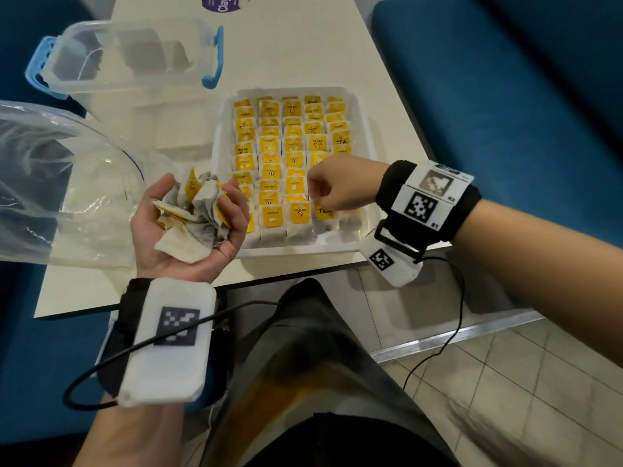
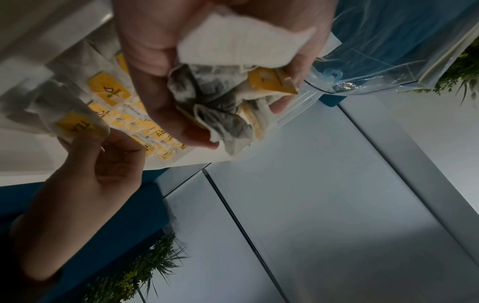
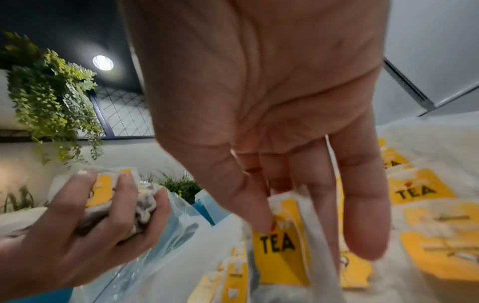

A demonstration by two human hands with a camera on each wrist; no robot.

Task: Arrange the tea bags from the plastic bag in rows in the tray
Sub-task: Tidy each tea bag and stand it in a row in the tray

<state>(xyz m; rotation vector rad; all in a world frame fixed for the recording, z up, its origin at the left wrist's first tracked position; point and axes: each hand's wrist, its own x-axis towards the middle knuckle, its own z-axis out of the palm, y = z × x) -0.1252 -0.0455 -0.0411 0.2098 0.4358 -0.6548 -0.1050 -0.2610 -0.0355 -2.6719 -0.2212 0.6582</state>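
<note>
My left hand [image 1: 197,210] lies palm up just left of the tray, fingers curled round a crumpled bunch of tea bags [image 1: 188,224], which fills the left wrist view [image 2: 220,92]. The white tray [image 1: 303,251] holds several rows of tea bags with yellow tags [image 1: 293,143]. Over the tray's near right part, my right hand [image 1: 315,193] pinches one tea bag with a yellow "TEA" tag [image 1: 324,211] between thumb and fingers; the right wrist view shows it close up [image 3: 279,244]. The clear plastic bag [image 1: 50,183] lies at the left of the table.
A clear storage box with blue handles [image 1: 128,59] stands behind the plastic bag on the white table [image 1: 296,45]. Blue bench seats [image 1: 505,112] flank the table. My knees sit below the table's near edge, with wrist-camera cables hanging there.
</note>
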